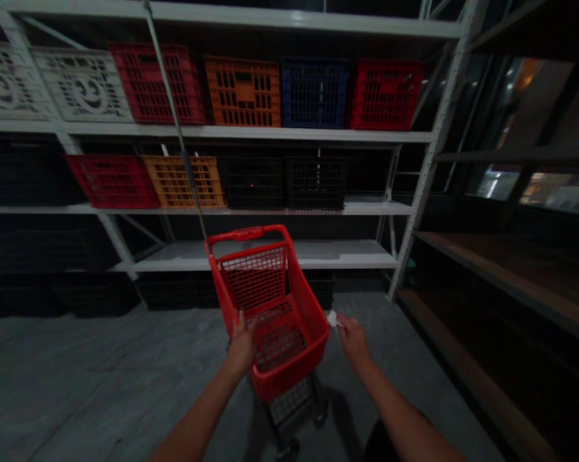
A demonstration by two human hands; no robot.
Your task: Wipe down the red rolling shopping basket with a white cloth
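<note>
A small red plastic shopping cart [309,292] stands upright before me, its basket holding nothing I can see. My left hand [242,343] grips the basket's left rim, with fingers pointing up along it. Just outside the right rim, my right hand [353,335] pinches a crumpled white cloth or tissue [333,319], which reaches to the cart's side. The cart's push handle [248,233] is at the far end, towards the shelves. A thin pole [167,86] rises from the handle's left corner.
A white metal rack [270,132] spans the back, bearing red, orange, blue, white and black crates, such as an orange crate [244,94]. Dark wooden shelves [506,273] stand on the right. Black crates [97,295] sit low at left on the grey floor [101,378].
</note>
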